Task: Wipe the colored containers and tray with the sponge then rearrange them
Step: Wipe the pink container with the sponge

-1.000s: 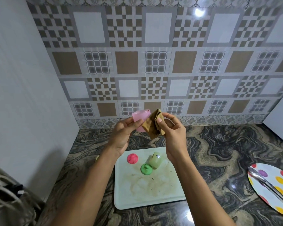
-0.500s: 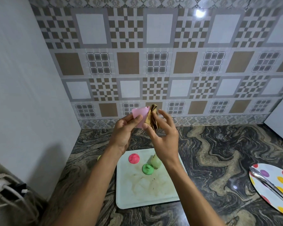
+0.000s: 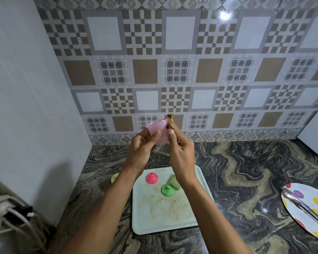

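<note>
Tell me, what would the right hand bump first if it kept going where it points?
Likely the pink container: the right hand holds the sponge against it. Depth is hard to judge.

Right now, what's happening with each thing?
Pink container: held up, gripped by left hand.
Sponge: pinched by right hand, touching the container.
Tray: flat on counter, stained.
Pink lid: on tray.
Green lid: on tray.
Green container: on tray, partly hidden.
Tongs: on plate.

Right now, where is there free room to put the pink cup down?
The counter between the tray and the dotted plate is bare, and so is the strip behind the tray. The tray's near half is free but stained. Its far end is crowded: pink lid, green lid, pale green cup.
</note>
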